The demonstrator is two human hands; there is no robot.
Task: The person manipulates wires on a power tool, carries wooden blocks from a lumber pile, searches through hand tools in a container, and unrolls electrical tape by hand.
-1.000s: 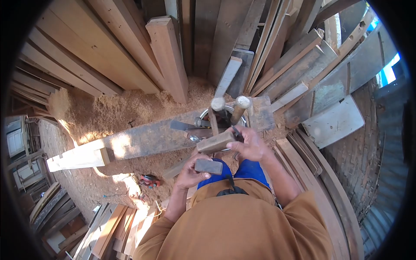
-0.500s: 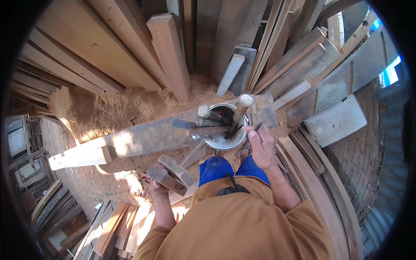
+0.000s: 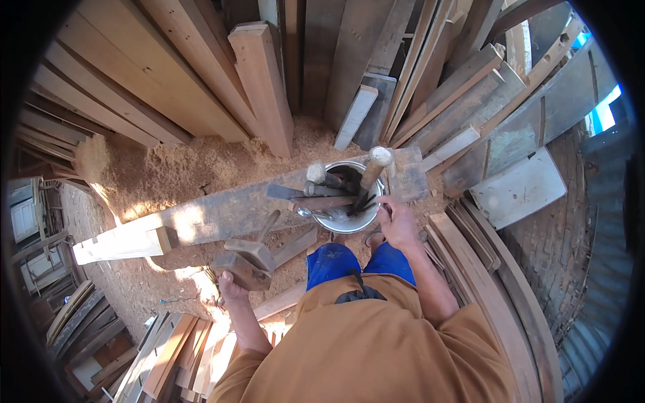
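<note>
My left hand [image 3: 232, 289] is closed around a wooden tool [image 3: 243, 272] made of two blocks with a thin stem sticking up; its exact kind is unclear. My right hand [image 3: 400, 225] pinches a small dark piece, too small to name, at the right rim of a round metal bucket [image 3: 373, 220]. Several tools stand in the bucket: a thick wooden handle with a pale rounded end [image 3: 380, 158], a hammer [image 3: 316, 173] leaning left, and flat dark bars [image 3: 282, 192] jutting over the left rim. The bucket's depths are partly hidden.
The bucket stands on a long plank [image 3: 235, 208] over ground strewn with sawdust [image 3: 181, 164]. Upright boards [image 3: 265, 87] line the far side. Stacked timber lies at right [image 3: 484, 269] and lower left [image 3: 171, 356]. A white panel [image 3: 521, 191] leans at right.
My left hand has turned the wooden tool, moving it slightly left and bringing its thin stem into view. My right hand has moved left and down to the bucket's rim, fingers closing together.
</note>
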